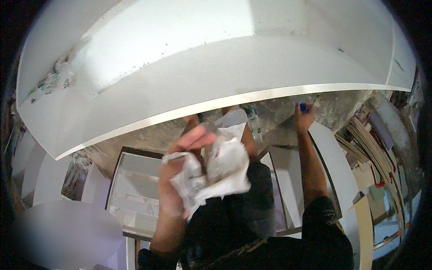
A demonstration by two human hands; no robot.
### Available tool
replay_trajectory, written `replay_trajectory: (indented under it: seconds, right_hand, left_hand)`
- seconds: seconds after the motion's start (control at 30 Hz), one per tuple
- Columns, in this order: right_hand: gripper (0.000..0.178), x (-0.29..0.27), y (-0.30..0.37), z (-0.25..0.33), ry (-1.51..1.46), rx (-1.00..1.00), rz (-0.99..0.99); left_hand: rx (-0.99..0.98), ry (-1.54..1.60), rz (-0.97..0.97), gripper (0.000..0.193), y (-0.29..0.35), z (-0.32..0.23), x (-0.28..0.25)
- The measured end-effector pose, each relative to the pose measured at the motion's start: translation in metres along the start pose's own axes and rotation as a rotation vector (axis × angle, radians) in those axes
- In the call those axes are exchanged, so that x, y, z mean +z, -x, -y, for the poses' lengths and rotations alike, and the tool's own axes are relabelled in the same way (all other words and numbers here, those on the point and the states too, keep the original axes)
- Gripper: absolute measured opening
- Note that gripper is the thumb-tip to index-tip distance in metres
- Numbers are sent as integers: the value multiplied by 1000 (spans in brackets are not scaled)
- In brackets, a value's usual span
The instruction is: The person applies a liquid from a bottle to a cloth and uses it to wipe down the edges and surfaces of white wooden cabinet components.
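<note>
A crumpled white cloth hangs from my left hand in front of my body. The fingers of that hand reach forward and are a little blurred, with part of the cloth tucked between thumb and palm. My right hand is stretched out to the right, below the edge of a large white panel. Its fingers are closed around a small dark blue thing, whose kind does not show. Dark specks and scuffs mark the panel's pale surface.
Behind my left arm lies a dark-edged white cabinet frame with crossbars. Another dark-edged white box stands beside my right arm. Stacked boards lean at the far right. A clear plastic bottle is on the stained floor.
</note>
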State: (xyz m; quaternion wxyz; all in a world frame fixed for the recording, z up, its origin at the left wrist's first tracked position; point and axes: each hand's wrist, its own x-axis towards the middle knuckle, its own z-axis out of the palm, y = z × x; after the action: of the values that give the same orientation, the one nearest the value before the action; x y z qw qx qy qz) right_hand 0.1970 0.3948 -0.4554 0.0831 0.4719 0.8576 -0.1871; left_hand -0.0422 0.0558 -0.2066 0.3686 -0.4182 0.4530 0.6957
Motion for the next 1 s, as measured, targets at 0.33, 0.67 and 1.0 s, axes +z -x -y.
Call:
replay_trajectory:
  seconds: [0.33,0.67,1.0]
  right_hand:
    - [34,-280,226,213,-394,-404,188]
    - [30,-428,329,372,-755,-956,47]
    - [33,-445,296,417,-810,-1353,60]
  left_hand:
    - [318,-58,421,43,129,-55,-3]
    - [929,-610,978,82,269,-95,-28]
    - [1249,-548,726,97,321,-87,-45]
